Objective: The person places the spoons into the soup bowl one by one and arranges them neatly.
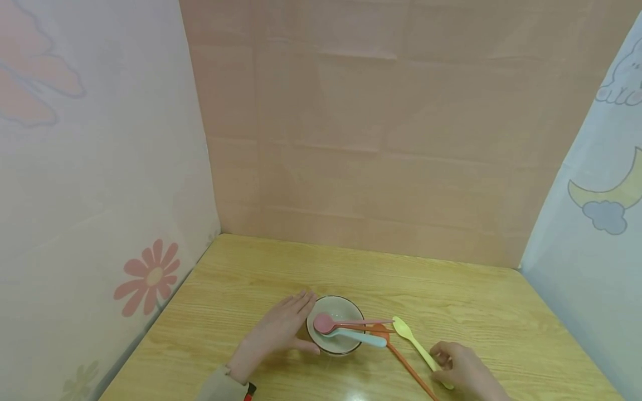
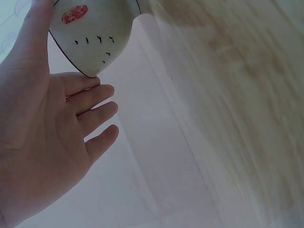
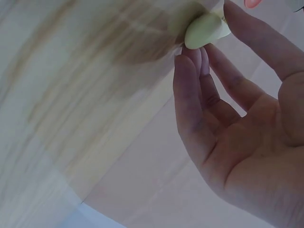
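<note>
Right hand (image 1: 467, 368), foremost, is seen with its grip pinching the handle of a yellow spoon (image 1: 420, 349) between a bowl (image 1: 343, 307) and the right edge of the table (image 1: 281, 267); the bowl's left rim is touched by the left hand (image 1: 282, 324), fingers straight and parted; a pink spoon (image 1: 325, 323) and a pale-blue spoon (image 1: 358, 336) are rested over its right rim; a pickup is apparently in hand; a lift clear of the nearby orange spoon (image 1: 407, 365) seems called for.

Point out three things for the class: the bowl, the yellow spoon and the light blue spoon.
Bowl (image 1: 339, 306): head view, bare inner wall.
Yellow spoon (image 1: 423, 352): head view, on its handle.
Light blue spoon (image 1: 362, 337): head view, on its handle.
</note>
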`<action>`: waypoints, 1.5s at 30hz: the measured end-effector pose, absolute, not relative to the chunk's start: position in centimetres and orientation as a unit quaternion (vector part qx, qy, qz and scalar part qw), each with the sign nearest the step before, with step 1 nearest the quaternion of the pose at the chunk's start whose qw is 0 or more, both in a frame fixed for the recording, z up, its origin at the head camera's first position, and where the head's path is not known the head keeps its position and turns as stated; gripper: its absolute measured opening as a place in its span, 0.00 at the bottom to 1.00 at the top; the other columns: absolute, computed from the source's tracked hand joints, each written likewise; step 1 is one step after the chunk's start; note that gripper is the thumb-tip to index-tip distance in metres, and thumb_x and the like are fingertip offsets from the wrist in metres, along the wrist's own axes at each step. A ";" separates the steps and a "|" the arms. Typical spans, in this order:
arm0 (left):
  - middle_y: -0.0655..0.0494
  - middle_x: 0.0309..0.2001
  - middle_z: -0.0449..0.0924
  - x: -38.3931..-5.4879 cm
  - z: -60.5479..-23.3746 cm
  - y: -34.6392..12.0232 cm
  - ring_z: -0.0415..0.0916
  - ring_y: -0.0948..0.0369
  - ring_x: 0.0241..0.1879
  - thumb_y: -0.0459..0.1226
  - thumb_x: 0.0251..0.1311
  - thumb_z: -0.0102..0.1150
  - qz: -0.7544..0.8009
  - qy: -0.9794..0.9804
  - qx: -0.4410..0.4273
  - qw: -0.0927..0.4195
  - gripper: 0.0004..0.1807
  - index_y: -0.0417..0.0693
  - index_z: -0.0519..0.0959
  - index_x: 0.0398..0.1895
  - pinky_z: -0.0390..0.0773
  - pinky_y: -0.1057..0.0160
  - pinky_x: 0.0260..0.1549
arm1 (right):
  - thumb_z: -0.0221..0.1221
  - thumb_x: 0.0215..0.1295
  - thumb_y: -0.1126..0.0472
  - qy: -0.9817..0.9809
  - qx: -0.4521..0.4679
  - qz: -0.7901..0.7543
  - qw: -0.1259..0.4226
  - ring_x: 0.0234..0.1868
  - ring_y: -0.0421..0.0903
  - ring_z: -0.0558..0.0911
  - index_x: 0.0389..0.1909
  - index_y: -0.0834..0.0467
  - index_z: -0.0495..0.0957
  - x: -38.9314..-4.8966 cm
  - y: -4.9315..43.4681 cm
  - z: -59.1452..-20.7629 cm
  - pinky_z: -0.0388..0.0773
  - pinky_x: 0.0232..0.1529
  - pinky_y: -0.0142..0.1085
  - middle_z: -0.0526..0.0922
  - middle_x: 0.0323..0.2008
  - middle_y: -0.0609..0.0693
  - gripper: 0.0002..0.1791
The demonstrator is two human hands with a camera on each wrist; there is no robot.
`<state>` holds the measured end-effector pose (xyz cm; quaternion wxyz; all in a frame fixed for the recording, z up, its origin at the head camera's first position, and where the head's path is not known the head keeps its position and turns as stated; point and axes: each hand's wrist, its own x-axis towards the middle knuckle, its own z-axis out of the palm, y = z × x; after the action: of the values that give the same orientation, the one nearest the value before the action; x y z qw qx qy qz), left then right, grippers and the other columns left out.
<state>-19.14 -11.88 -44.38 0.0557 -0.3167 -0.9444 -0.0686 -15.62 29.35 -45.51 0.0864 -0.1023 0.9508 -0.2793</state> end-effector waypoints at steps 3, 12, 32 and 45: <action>0.45 0.75 0.62 -19.1 -44.4 -11.9 0.62 0.49 0.74 0.72 0.48 0.57 -0.071 -0.944 -0.317 0.055 0.60 0.40 0.60 0.75 0.70 0.48 0.70 | 0.73 0.47 0.62 0.951 -0.107 -0.278 0.085 0.29 0.31 0.70 0.41 0.61 0.81 -15.7 29.3 -45.6 0.69 0.28 0.25 0.79 0.30 0.45 0.19; 0.45 0.75 0.61 -19.1 -44.5 -11.9 0.61 0.49 0.75 0.72 0.49 0.56 -0.070 -0.944 -0.319 0.055 0.59 0.39 0.60 0.75 0.70 0.48 0.70 | 0.73 0.47 0.64 0.957 -0.106 -0.260 0.074 0.28 0.31 0.68 0.39 0.60 0.81 -15.6 29.0 -45.8 0.67 0.27 0.25 0.77 0.29 0.44 0.17; 0.45 0.76 0.61 -19.2 -44.5 -11.9 0.61 0.49 0.75 0.72 0.49 0.55 -0.072 -0.942 -0.321 0.058 0.59 0.39 0.60 0.75 0.69 0.48 0.70 | 0.72 0.44 0.65 0.977 -0.059 -0.197 0.053 0.29 0.35 0.70 0.35 0.53 0.82 -15.7 28.3 -45.5 0.69 0.29 0.28 0.79 0.28 0.41 0.15; 0.45 0.76 0.60 -19.3 -44.5 -11.9 0.60 0.49 0.75 0.72 0.48 0.56 -0.068 -0.944 -0.320 0.050 0.60 0.39 0.60 0.75 0.68 0.48 0.72 | 0.71 0.42 0.65 0.980 -0.068 -0.181 0.045 0.30 0.35 0.71 0.32 0.51 0.82 -16.0 28.3 -44.8 0.72 0.30 0.30 0.79 0.30 0.41 0.14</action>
<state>-19.25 -11.85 -44.53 0.0503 -0.3199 -0.9436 -0.0683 -16.02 28.31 -44.75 0.0449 -0.0678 0.9801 -0.1810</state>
